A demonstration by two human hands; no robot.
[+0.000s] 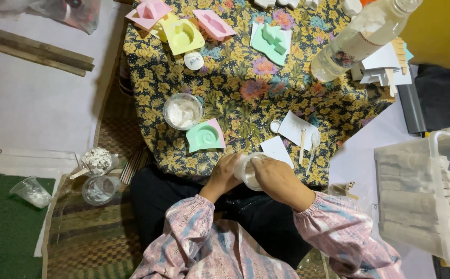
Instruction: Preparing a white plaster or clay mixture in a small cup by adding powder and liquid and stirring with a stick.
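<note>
- head view: clear plastic cup (247, 171) at lower centre of the frame, at the floral cloth (245, 88) edge.
- left hand (224, 174) wraps the cup wall; right hand (279, 178) curls over its rim, fingers narrow.
- advice: keep cup upright, grip steady, near the green spiral mould (204, 136).

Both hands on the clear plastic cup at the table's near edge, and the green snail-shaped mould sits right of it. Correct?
Not quite. The head view shows the left hand and right hand on the clear plastic cup at the near edge of the floral-covered table, but the green snail-shaped mould lies up and to the left of the cup, not right.
</note>
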